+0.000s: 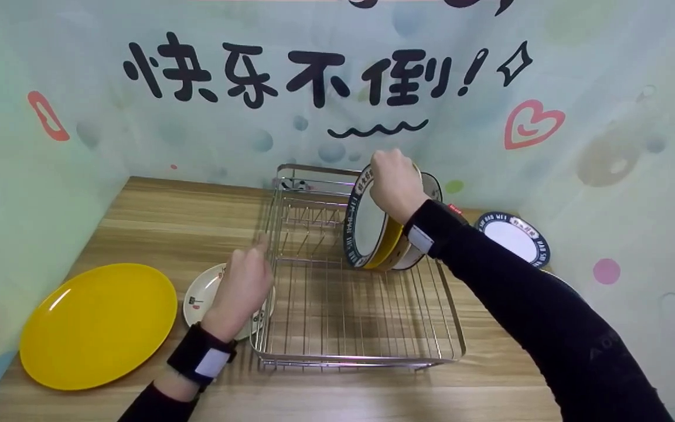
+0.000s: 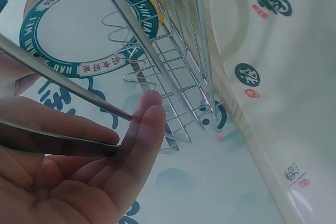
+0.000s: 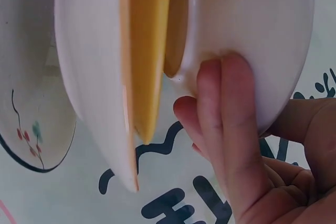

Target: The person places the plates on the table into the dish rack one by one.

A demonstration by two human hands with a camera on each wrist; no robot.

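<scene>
Your right hand (image 1: 393,184), at centre right of the head view, grips the top rim of the white round plate with the dark lettered border (image 1: 365,225), standing on edge in the back right part of the silver wire dish rack (image 1: 349,328) beside a yellow plate (image 1: 392,241). Your left hand (image 1: 242,287), fingers straight and relaxed, rests against the rack's left rail and steadies it on the wooden bench (image 1: 173,217). This looks like the seating step; the next move probably calls for settling the rim between the wires, then easing your grip. The plate's face points left in the frame, its long axis upright.
</scene>
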